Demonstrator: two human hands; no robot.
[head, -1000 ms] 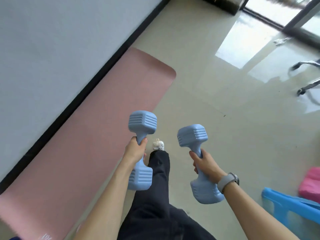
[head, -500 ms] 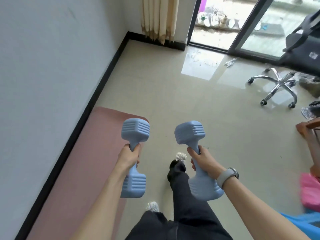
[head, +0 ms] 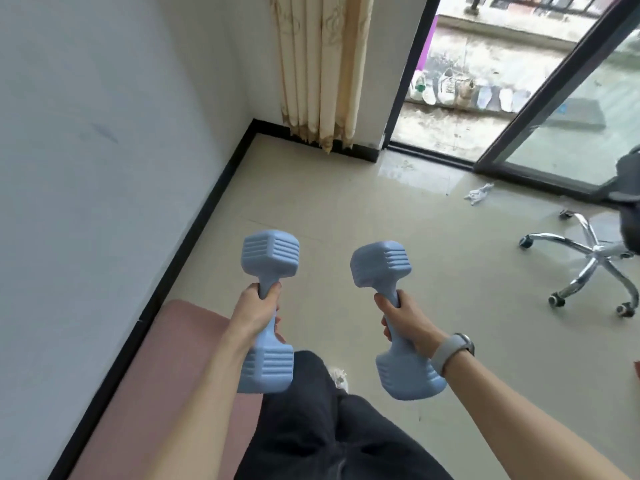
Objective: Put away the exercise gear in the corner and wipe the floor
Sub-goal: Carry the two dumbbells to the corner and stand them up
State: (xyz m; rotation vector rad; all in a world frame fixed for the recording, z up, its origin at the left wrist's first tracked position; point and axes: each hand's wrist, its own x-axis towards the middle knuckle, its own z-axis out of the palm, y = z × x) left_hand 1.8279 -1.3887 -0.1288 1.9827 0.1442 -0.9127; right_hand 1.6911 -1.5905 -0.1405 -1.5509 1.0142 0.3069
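**Two dumbbells in hand, corner straight ahead**

The left hand (head: 258,311) is wrapped tight around the handle of a pale blue ribbed plastic dumbbell (head: 268,311), held upright. At three o'clock from it, well apart, the right hand (head: 403,322), a grey watch (head: 452,351) on its wrist, grips a matching pale blue dumbbell (head: 394,318), tilted slightly left. A pink foam exercise mat (head: 166,393) lies along the black skirting at seven o'clock. The room's corner, with its cream curtain (head: 320,67), sits at twelve. A chrome-legged office chair (head: 595,258) stands at three o'clock.
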